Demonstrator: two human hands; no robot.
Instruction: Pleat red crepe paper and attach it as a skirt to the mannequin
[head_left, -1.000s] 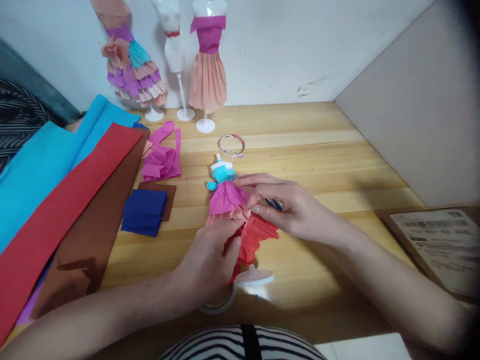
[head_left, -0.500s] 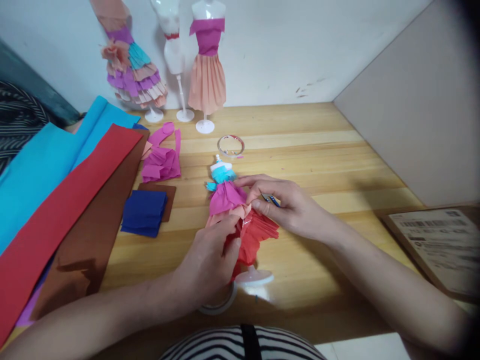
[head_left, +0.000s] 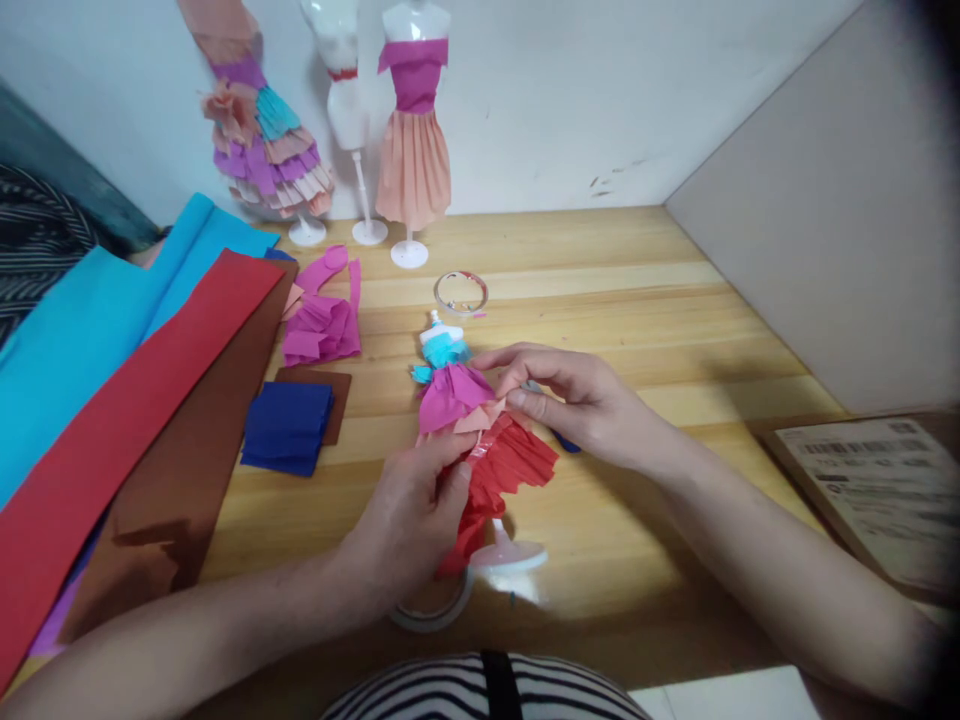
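Observation:
A small white mannequin [head_left: 441, 335] lies on the wooden table [head_left: 637, 300], dressed in a blue top, a pink layer [head_left: 450, 392], a peach strip and a red crepe skirt [head_left: 510, 462]. My left hand [head_left: 409, 515] pinches the skirt's left side. My right hand [head_left: 577, 400] pinches the peach strip at the skirt's upper right, with a blue object partly hidden under its fingers. The mannequin's round white base [head_left: 514, 555] points toward me. A tape roll [head_left: 427, 610] lies under my left wrist.
Three dressed mannequins [head_left: 412, 130] stand at the back wall. Large blue, red and brown paper sheets [head_left: 112, 400] cover the left side. Folded dark blue paper [head_left: 289, 425], pink scraps [head_left: 322, 325], a clear tape ring [head_left: 460, 292] and a cardboard box [head_left: 862, 480] lie around.
My left hand slid down and left along the red skirt, uncovering more of it. My right hand's fingers shifted slightly on the peach strip.

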